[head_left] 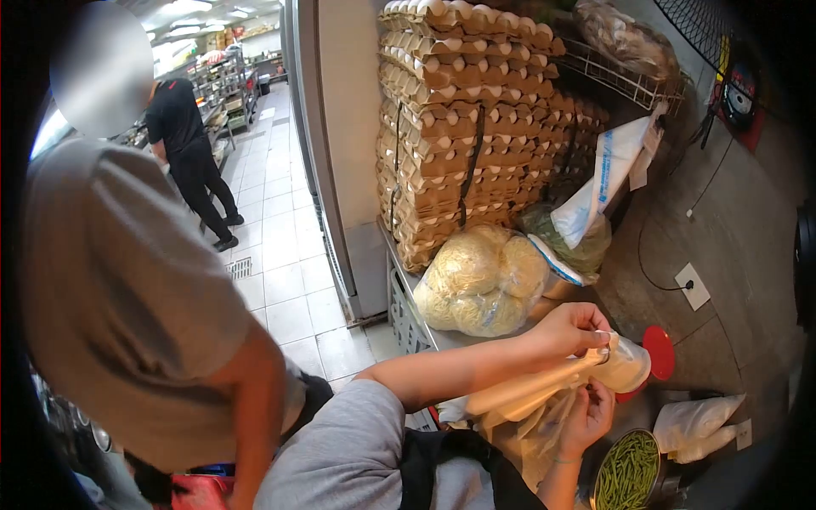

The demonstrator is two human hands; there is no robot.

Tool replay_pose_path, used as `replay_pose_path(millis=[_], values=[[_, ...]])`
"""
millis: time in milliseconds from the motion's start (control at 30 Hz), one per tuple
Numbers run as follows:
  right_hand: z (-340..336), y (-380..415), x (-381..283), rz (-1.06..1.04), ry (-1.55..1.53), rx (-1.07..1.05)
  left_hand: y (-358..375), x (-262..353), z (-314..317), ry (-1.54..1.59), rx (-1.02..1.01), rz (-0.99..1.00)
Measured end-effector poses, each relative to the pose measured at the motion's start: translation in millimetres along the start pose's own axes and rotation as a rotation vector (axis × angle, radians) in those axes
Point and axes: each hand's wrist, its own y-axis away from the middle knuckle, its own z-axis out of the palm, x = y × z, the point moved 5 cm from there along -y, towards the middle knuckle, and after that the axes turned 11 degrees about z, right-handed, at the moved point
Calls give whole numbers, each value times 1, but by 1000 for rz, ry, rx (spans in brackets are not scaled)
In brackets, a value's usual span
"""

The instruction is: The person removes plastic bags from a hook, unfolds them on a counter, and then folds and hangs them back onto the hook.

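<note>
My left hand (568, 331) pinches the edge of a pale, translucent plastic bag roll (625, 365), thumb against fingers. Below it, my right hand (588, 418) has its fingers curled on the loose plastic hanging from the roll. The loose plastic (531, 404) drapes from the roll toward my apron. A red round disc (657, 353) sits just beyond the end of the roll. Close to my right hand, a round metal bowl of green beans (627, 472) stands on the work surface.
Tall stacks of egg trays (476, 110) rise behind a clear bag of pale noodles (484, 280). A white printed bag (608, 174) leans beside them. A person in a grey shirt (127, 280) stands close at left; another person (183, 127) is farther along the tiled aisle (285, 238).
</note>
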Motion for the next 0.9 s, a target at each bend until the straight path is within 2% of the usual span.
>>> replay_pose_path(millis=[67, 167, 267, 300, 367, 433, 467, 500, 600, 667, 700, 767, 800, 867, 900], values=[[0, 0, 3, 40, -68, -32, -1, -3, 1, 18, -19, 15], [-3, 3, -1, 78, -68, -24, 4, 9, 9, -246, -31, 173], [-5, 5, -12, -63, 126, 11, 12, 29, 18, -638, -33, 259], [-6, 7, -18, -88, 185, 35, 10, 20, 15, -675, -26, 313], [-9, 9, -24, -116, 227, 18, 13, 24, 19, -856, -18, 247], [-13, 12, -23, -141, 282, 7, 19, 26, 21, -1019, -28, 377], [-15, 11, -22, -161, 311, 7, 24, 27, 25, -1052, 14, 567], [-18, 12, -24, -173, 342, 10, 28, 29, 28, -1102, -11, 529], [-23, 15, -30, -171, 309, -22, 38, 34, 41, -1210, -125, 608], [-23, 17, -28, -164, 274, -92, 43, 26, 37, -1171, -109, 479], [-24, 17, -34, -145, 241, -83, 47, 11, 24, -1020, 21, 391], [-23, 25, -29, -142, 127, -79, 51, 21, 47, -1268, -79, 644], [-24, 29, -30, -168, 119, -68, 54, 18, 46, -1350, -88, 676], [-33, 34, -33, -201, 110, -35, 58, 16, 56, -1329, -93, 747], [-36, 37, -32, -206, 102, -16, 61, 9, 53, -1295, -91, 724]])
